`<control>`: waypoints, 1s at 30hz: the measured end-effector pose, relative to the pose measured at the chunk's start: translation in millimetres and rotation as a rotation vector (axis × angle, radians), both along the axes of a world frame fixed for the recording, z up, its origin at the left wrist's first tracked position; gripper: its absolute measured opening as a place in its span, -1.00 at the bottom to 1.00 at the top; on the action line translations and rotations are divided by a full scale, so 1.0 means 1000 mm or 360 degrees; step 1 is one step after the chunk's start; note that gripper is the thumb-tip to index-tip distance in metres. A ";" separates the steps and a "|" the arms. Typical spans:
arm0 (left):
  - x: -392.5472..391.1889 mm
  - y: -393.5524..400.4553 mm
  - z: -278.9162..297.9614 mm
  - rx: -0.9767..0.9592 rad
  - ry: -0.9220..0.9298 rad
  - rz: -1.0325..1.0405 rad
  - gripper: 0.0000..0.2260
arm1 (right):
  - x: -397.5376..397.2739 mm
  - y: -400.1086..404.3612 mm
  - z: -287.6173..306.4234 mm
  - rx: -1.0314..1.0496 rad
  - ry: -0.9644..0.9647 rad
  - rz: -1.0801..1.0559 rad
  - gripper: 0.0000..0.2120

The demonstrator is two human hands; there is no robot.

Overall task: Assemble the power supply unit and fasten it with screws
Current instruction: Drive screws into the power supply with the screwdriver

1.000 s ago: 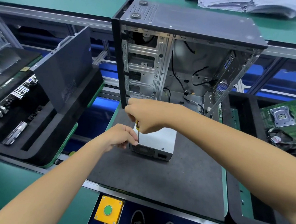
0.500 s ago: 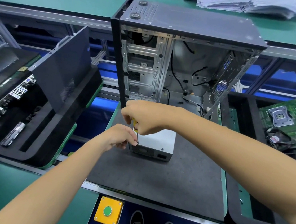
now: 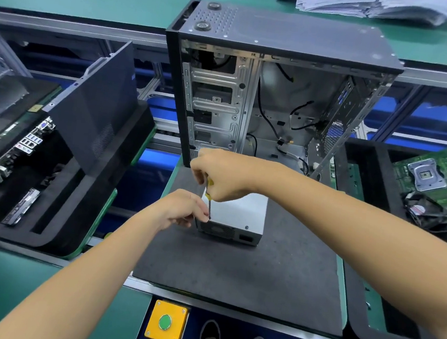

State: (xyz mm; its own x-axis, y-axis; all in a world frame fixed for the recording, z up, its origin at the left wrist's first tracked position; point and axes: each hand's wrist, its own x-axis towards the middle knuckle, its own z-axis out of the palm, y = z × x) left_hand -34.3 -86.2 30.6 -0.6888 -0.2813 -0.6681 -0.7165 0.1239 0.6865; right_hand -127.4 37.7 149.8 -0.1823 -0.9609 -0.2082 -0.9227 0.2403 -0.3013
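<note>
A silver power supply unit [image 3: 242, 215] lies on the dark foam mat [image 3: 247, 275] in front of the open computer case [image 3: 265, 91]. My right hand [image 3: 222, 174] grips a yellow-handled screwdriver [image 3: 209, 195] held upright, its tip at the unit's near left top corner. My left hand [image 3: 180, 209] sits at that same corner, fingers curled and pinching beside the screwdriver tip. Whether a screw is under the tip is hidden by the fingers.
A black foam tray with an I/O board [image 3: 19, 149] and a leaning side panel [image 3: 94, 107] stands at the left. A green motherboard [image 3: 440, 176] lies in a tray at the right. A yellow box with a green button [image 3: 166, 322] is at the front edge. Stacked papers [image 3: 369, 3] lie behind.
Both hands stay at the unit's left corner. My right hand with the screwdriver has shifted slightly; the rest is unchanged.
</note>
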 end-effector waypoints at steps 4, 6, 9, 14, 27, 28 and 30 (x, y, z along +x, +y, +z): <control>-0.001 0.000 0.001 -0.0004 -0.0015 -0.0011 -0.77 | 0.000 -0.002 -0.001 -0.0093 0.0129 -0.0028 -0.91; -0.002 0.001 0.001 -0.0009 -0.0025 0.0008 -0.79 | 0.003 -0.003 -0.004 -0.0107 0.0206 -0.0064 -0.82; -0.002 0.000 0.001 -0.0016 -0.0037 0.0032 -0.81 | 0.006 -0.002 -0.005 -0.0111 0.0229 -0.0044 -0.80; -0.003 0.000 0.000 -0.0032 -0.0038 0.0001 -0.77 | 0.005 0.000 0.002 -0.0026 0.0108 0.0138 -0.89; -0.005 -0.003 0.004 -0.0100 -0.0021 -0.0142 -0.78 | 0.003 0.000 0.003 0.0003 0.0101 0.0142 -0.92; -0.006 -0.003 0.004 -0.0105 -0.0022 -0.0147 -0.77 | 0.003 0.000 0.003 -0.0024 0.0098 0.0127 -0.92; -0.006 -0.003 0.004 -0.0102 -0.0024 -0.0161 -0.77 | 0.002 -0.001 0.003 -0.0100 0.0134 0.0085 -0.94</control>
State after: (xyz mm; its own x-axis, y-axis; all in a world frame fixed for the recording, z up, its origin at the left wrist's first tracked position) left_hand -39.9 -89.4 34.8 -0.7060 -0.2534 -0.6613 -0.7081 0.2395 0.6642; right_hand -125.4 36.4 152.7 -0.1447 -0.9805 -0.1332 -0.9563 0.1732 -0.2354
